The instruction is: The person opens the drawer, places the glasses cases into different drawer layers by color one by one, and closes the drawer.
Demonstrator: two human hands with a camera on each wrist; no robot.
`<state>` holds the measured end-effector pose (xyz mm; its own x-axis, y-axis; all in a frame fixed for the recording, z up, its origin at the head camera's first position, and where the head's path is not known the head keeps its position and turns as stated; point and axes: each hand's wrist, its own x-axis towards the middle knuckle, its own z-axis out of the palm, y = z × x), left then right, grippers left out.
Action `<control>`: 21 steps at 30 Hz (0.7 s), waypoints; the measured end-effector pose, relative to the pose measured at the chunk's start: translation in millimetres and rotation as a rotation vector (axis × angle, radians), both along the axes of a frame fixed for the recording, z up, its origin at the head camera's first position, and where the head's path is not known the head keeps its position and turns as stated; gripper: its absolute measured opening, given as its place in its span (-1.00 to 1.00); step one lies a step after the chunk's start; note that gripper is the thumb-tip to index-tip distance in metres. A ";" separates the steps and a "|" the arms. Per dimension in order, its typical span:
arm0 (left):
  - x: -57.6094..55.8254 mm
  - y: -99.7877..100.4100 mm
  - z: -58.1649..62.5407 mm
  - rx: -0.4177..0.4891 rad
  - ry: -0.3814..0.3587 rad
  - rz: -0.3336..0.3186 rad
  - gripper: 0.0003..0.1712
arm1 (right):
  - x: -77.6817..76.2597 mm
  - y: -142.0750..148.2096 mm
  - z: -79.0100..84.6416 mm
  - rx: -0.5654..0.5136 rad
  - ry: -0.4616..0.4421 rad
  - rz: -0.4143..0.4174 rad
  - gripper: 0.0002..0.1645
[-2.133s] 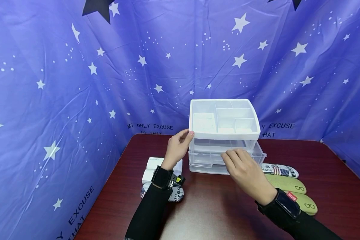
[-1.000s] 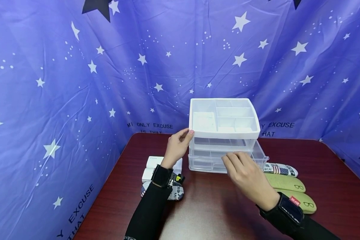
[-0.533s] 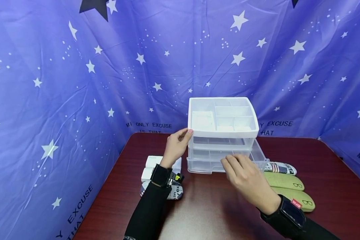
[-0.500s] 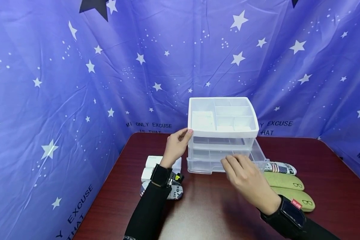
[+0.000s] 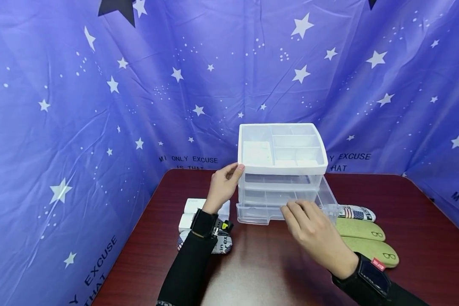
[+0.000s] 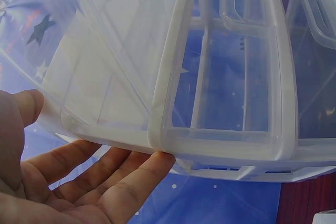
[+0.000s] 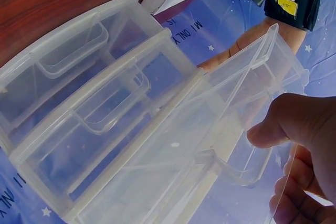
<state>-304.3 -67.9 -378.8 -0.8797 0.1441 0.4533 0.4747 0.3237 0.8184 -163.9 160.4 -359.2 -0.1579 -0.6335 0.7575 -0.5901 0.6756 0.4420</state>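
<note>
A white-framed, clear plastic drawer organizer [image 5: 283, 170] stands on the table, its top tray split into compartments. Beneath that tray, a clear drawer [image 5: 252, 214] juts out towards me. My right hand [image 5: 313, 231] pinches the drawer's front; the right wrist view shows the thumb [image 7: 268, 132] at the handle cut-out and the fingers curled on the other side. My left hand [image 5: 222, 187] holds the organizer's left edge near the top front corner. In the left wrist view its fingers [image 6: 134, 182] lie along the frame's side. Two lower drawers [image 7: 113, 98] sit inside the frame.
Right of the organizer lie two green glasses cases [image 5: 361, 230] and a flag-and-print patterned case [image 5: 357, 213]. On the left are white boxes [image 5: 195, 205] and another patterned case [image 5: 222, 245], partly behind my left wrist. A blue star-printed curtain [image 5: 214, 85] surrounds the table.
The top drawer has slid farther out towards me, with my right hand moving down along with it. My left hand has stayed on the organizer's edge.
</note>
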 end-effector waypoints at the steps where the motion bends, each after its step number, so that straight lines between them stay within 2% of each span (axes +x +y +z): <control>1: -0.1 -0.1 0.2 -0.002 0.001 0.003 -0.32 | 0.4 -0.1 0.1 -0.001 0.001 0.001 -0.68; 11: -0.7 0.6 0.2 -0.005 0.004 0.019 -0.33 | 4.4 -0.7 -0.2 0.003 0.018 -0.011 -0.67; 21: 1.8 1.5 1.5 -0.002 0.000 0.003 -0.34 | 5.7 2.1 -4.7 0.012 -0.024 -0.037 -0.66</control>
